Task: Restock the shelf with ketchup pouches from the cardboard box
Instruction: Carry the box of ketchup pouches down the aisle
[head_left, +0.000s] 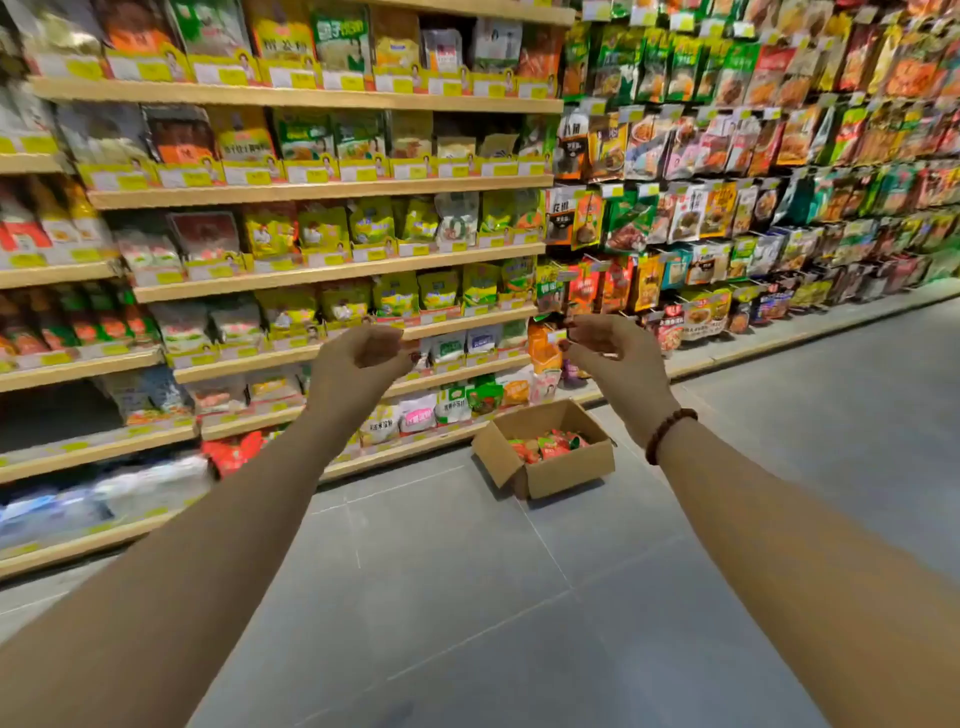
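An open cardboard box stands on the grey floor beside the bottom shelf, with several red and green ketchup pouches inside. Both my arms are stretched forward at about mid height, above and in front of the box. My left hand hangs with fingers loosely curled and holds nothing. My right hand, with a bead bracelet on its wrist, is likewise loosely curled and empty. A few red pouches lie on the lowest shelf at the left of the box.
Wooden shelves full of packaged goods fill the left side. Hanging racks of packets line the aisle to the right. The grey tiled floor stretches open in front of me and along the aisle.
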